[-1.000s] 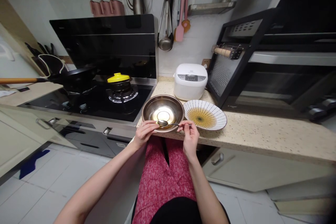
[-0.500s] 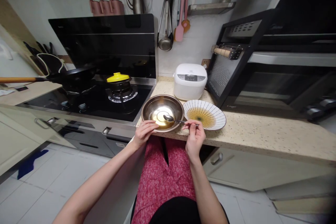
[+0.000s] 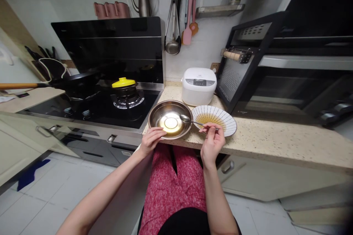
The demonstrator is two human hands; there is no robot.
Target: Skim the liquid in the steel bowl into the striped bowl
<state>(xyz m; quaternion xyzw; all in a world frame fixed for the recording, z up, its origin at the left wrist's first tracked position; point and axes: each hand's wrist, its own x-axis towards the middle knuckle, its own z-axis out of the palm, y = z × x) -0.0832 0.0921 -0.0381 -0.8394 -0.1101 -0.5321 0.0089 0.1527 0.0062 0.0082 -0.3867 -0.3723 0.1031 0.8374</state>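
Head view: the left hand (image 3: 150,140) grips the near rim of the metal bowl (image 3: 170,119) on the desk (image 3: 275,140), keeping it steady. The right hand (image 3: 211,140) pinches a spoon (image 3: 190,120), held level over the striped plate (image 3: 217,123) just right.

Two hands: left hand (image 3: 150,140), right hand (image 3: 212,141). One steel bowl (image 3: 170,119), one spoon (image 3: 190,120) and one striped plate (image 3: 217,124) at 12 o'clock. One rice cooker (image 3: 199,85), one yellow-lidded pot (image 3: 124,87), one wok (image 3: 79,82).
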